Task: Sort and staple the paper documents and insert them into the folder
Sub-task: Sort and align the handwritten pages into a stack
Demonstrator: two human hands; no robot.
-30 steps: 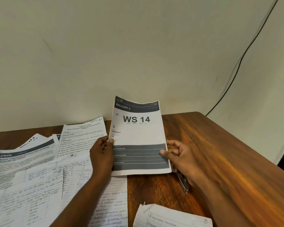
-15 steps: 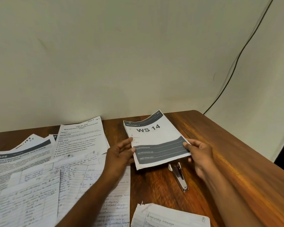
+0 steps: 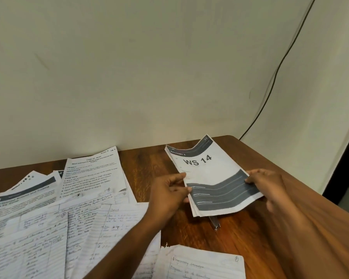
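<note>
At lower frame, handwritten sheets (image 3: pixel 101 228) are lying spread for sorting. At centre right, the left hand (image 3: pixel 167 195) and right hand (image 3: pixel 267 185) are pinching the WS 14 stack (image 3: pixel 214 178) by opposite edges, evidently squaring it above the stapler (image 3: pixel 215 222).

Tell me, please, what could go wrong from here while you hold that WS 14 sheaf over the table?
The WS 14 sheaf sags in the middle between the left hand and the right hand, gripped only at its side edges, so pages might slip out of line. The stapler lies mostly hidden under it and could be knocked or lost from sight. Loose handwritten sheets overlap close by, so sets might get mixed.
</note>
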